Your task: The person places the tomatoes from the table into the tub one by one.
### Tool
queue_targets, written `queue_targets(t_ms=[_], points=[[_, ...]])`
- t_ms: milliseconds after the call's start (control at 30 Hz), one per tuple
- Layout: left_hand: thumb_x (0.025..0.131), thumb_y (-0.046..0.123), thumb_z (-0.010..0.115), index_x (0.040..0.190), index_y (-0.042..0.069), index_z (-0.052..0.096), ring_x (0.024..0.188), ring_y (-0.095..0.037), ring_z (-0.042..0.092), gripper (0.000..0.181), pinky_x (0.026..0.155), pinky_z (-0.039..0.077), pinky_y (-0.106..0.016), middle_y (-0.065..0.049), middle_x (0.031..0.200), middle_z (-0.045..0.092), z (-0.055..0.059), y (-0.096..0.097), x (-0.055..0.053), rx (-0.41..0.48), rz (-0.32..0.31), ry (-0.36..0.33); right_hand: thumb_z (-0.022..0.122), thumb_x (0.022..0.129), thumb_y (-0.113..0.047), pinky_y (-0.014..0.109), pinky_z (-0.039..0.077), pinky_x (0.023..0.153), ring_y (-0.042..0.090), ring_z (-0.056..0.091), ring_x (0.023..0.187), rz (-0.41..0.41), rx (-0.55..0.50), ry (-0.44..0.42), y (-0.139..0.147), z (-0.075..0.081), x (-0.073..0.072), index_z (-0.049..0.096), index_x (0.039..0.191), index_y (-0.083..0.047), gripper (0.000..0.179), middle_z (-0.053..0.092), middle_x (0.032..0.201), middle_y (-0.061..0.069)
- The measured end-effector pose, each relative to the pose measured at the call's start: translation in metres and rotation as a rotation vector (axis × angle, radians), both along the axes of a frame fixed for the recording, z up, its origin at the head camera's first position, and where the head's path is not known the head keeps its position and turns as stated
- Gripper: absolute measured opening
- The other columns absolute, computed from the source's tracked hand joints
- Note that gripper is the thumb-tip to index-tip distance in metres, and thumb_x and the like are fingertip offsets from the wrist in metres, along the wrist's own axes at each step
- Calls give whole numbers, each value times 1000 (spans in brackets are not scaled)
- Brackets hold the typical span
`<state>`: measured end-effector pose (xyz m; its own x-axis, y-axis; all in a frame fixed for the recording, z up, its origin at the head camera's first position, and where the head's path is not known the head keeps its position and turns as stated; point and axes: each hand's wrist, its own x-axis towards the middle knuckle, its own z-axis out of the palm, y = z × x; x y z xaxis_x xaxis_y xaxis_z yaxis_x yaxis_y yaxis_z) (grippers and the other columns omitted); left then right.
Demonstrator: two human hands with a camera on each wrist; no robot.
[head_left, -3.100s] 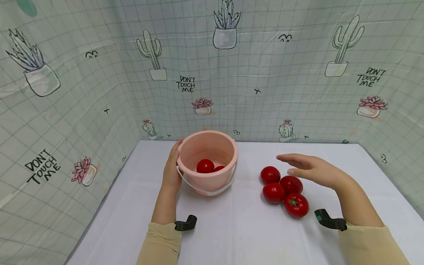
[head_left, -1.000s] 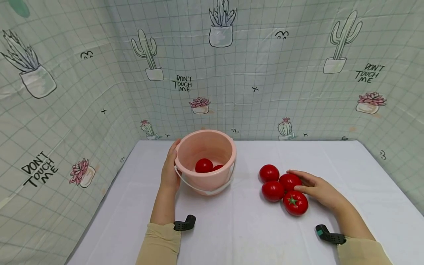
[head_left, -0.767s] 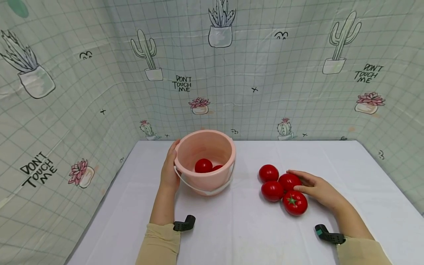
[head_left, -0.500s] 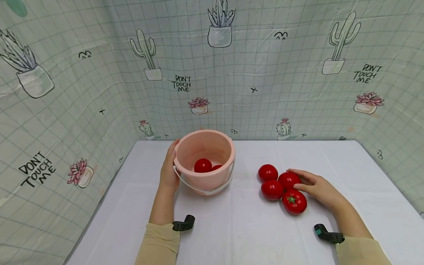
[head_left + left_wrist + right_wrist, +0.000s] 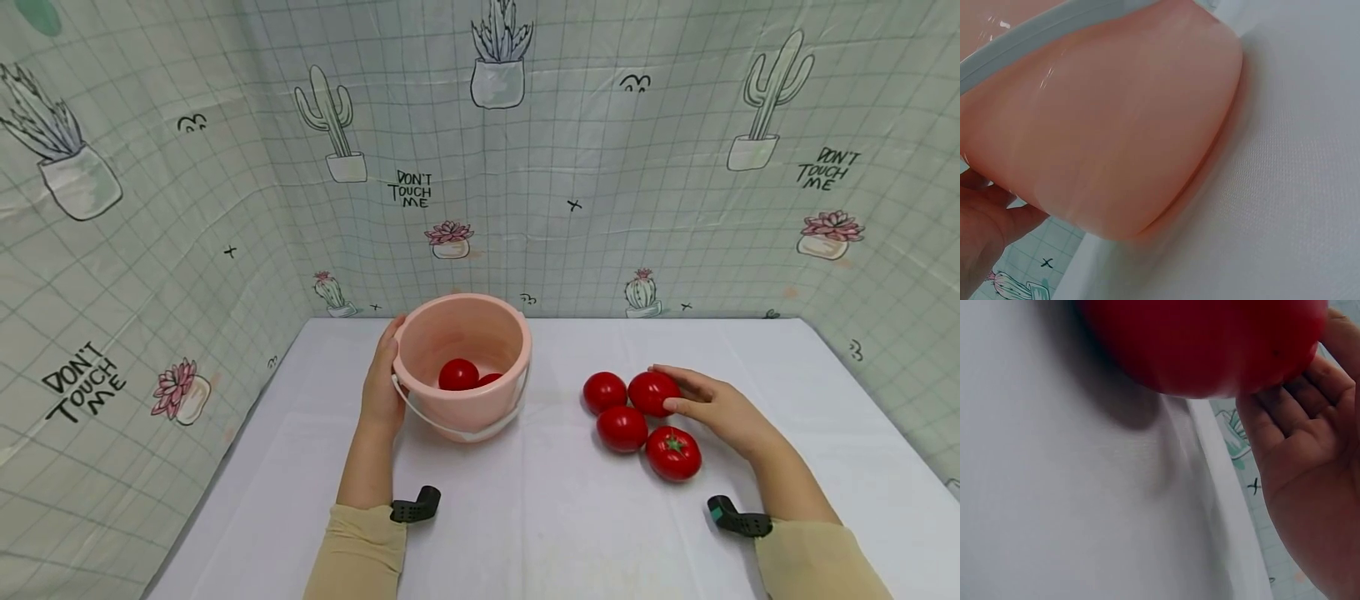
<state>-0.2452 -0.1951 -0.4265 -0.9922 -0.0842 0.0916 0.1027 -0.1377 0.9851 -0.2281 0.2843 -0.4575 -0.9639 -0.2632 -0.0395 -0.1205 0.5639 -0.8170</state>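
A pink bucket [image 5: 468, 407] with a white handle stands on the table, and two red tomatoes [image 5: 458, 375] show inside it. My left hand [image 5: 382, 387] holds the bucket's left side, thumb towards me and fingers round the far side. At the right, my right hand [image 5: 723, 408] grips a red tomato [image 5: 652, 393] between thumb and fingers. In the right wrist view this tomato [image 5: 1210, 344] hangs over the white cloth. Close by lie three more tomatoes: one at the back left [image 5: 604, 392], one in front of it [image 5: 622, 429], and one with a green stem top [image 5: 673, 454].
A white cloth covers the table [image 5: 540, 517]. Behind and to the sides hangs a pale checked curtain [image 5: 585, 167] printed with cacti. Each wrist carries a black camera mount, the left [image 5: 417, 505] and the right [image 5: 738, 518].
My right hand came down from above the tomatoes, took hold of one and has now raised it slightly. The stemmed tomato and its neighbour shifted a little. My left hand stays on the bucket.
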Motion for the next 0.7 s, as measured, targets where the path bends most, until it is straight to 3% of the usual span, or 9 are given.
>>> queue_targets(t_ms=[367, 700], points=[[103, 48, 33, 144, 46, 43, 142, -10, 33, 42, 119, 30, -48, 17, 152, 41, 1, 0, 1, 7, -2, 10, 60, 95, -46, 68, 38, 105, 40, 39, 141, -8, 12, -10, -1, 15, -10, 38, 152, -30, 63, 45, 153, 12], [102, 50, 35, 143, 48, 43, 142, -11, 34, 42, 118, 32, -49, 18, 152, 41, 1, -1, 2, 4, -2, -7, 60, 95, -48, 63, 41, 105, 34, 46, 136, 9, 27, 18, -11, 50, -23, 41, 150, -34, 61, 50, 149, 9]])
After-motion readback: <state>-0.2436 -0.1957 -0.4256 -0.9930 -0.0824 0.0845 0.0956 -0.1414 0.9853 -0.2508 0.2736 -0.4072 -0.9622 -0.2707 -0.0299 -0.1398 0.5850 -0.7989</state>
